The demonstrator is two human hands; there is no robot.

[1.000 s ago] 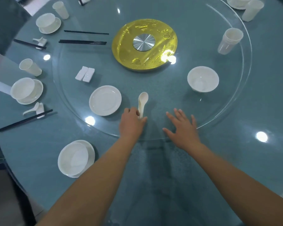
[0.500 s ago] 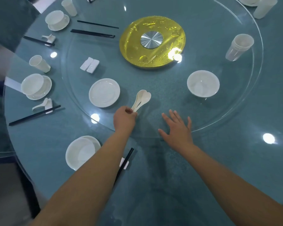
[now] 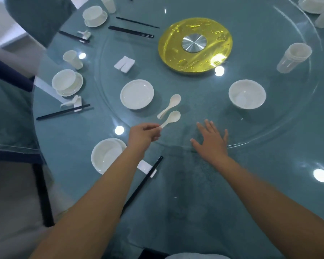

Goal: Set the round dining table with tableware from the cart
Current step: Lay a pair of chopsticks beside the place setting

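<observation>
Left hand [image 3: 143,136] out ahead on a bare forearm, knuckles up, fingers curled in, thumb and forefinger pinching the handle end of a white spoon [image 3: 171,118], held with its bowl pointing away and to the right. Right hand [image 3: 211,141] flat and palm down, fingers straight and slightly spread, pointing forward, thumb out to the left. Both forearms converging from the lower corners, hands near each other but apart.

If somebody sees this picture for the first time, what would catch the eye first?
Probably the gold disc with its silver hub, bright at the centre of the glass turntable. Next, the left hand pinching a white spoon by the handle near the turntable's front edge, a second spoon just behind it. The right hand is spread flat beside it.
</observation>
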